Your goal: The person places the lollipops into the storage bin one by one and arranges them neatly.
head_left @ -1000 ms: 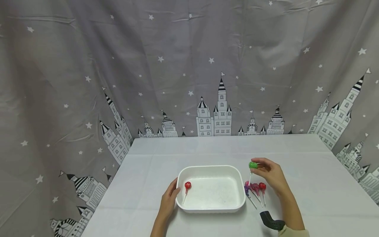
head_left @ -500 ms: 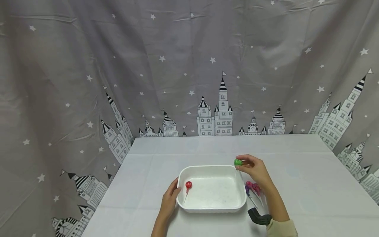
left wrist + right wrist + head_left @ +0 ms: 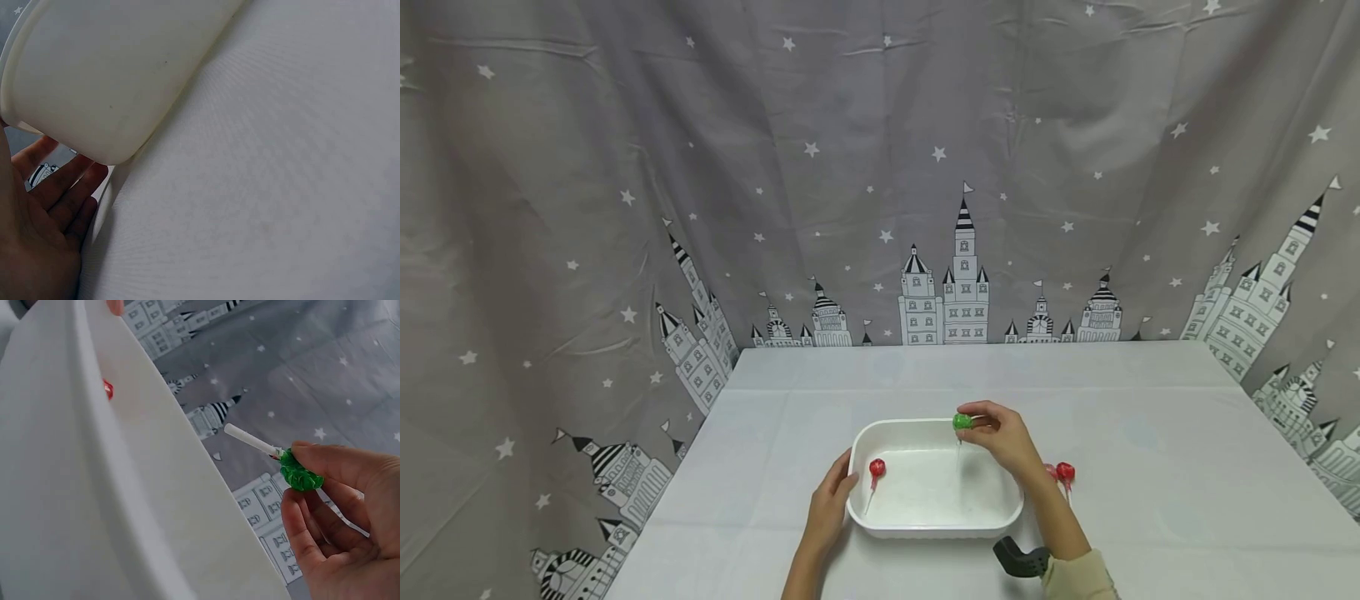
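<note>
A white rectangular plastic tray [image 3: 936,532] stands on the table. At its left end my left hand [image 3: 830,498] holds it, thumb over the rim and fingers along the outer wall; the left wrist view shows those fingers [image 3: 65,187] beside the tray's underside. My right hand [image 3: 1006,437] pinches a green-wrapped lollipop [image 3: 301,474] by its head between thumb and fingertips. Over the right half of the tray, the lollipop's white stick [image 3: 250,439] points down inside the rim in the head view. One red lollipop [image 3: 877,468] lies inside the tray at the left.
Right of the tray, a red lollipop [image 3: 1065,472] lies on the white table [image 3: 1157,442], with a pinkish one partly hidden by my right forearm. A black wrist mount [image 3: 1019,558] sits by that forearm. A grey castle-print curtain [image 3: 880,167] hangs behind the table.
My right hand has carried the green lollipop leftward, from above the lollipops on the table to over the tray. My left hand and the tray have stayed in place.
</note>
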### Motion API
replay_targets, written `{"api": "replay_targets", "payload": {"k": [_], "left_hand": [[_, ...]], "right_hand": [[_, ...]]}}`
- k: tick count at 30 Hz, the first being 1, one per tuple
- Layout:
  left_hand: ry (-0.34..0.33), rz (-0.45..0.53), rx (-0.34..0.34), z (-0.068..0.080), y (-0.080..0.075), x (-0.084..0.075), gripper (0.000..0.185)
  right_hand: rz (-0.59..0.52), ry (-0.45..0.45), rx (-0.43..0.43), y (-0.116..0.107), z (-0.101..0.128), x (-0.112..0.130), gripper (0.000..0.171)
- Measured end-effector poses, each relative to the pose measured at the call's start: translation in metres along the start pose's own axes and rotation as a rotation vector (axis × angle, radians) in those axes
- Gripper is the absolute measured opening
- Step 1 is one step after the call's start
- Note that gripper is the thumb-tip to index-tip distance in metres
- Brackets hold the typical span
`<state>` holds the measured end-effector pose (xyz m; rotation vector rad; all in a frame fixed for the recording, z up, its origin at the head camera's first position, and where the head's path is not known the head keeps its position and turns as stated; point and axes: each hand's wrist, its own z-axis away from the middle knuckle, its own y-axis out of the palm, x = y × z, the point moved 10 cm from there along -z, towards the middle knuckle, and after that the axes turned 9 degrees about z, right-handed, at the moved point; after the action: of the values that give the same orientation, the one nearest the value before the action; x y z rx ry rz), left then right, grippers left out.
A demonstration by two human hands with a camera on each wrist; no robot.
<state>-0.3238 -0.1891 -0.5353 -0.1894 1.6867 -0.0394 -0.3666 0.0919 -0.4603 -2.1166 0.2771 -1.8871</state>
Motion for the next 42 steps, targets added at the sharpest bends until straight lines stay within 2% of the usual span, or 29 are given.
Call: {"api": "replay_targets", "payload": {"k": [6, 14, 22, 25, 29, 32, 40, 42], "left_hand": [[-0.003, -0.003, -0.005, 0.001, 0.0, -0.002, 0.043], [0.003, -0.001, -0.003, 0.001, 0.0, -0.005, 0.043], [0.01, 0.001, 0.006, 0.001, 0.0, -0.005, 0.043], [0.008, -0.007, 0.004, 0.002, 0.0, -0.004, 0.043], [0.0, -0.012, 0.0, 0.002, 0.001, -0.004, 0.044], [-0.009, -0.012, 0.002, 0.001, 0.001, -0.004, 0.044], [-0.012, -0.012, 0.008, 0.001, 0.002, -0.003, 0.044], [-0.01, -0.012, 0.007, 0.003, 0.002, -0.008, 0.044]], "right_hand": [[-0.03, -0.009, 0.017, 0.019, -0.005, 0.001, 0.032], [-0.009, -0.007, 0.062, 0.051, -0.009, 0.001, 0.031], [-0.061, -0.077, 0.125, 0.082, -0.007, 0.015, 0.031], [-0.043, -0.107, 0.156, 0.093, -0.005, 0.018, 0.031], [0.042, -0.131, 0.195, 0.107, -0.005, 0.015, 0.028], [0.083, -0.126, 0.21, 0.113, -0.007, 0.01, 0.027], [0.066, -0.072, 0.233, 0.119, -0.01, 0.002, 0.029], [0.072, -0.061, 0.232, 0.119, -0.01, 0.001, 0.029]]}}
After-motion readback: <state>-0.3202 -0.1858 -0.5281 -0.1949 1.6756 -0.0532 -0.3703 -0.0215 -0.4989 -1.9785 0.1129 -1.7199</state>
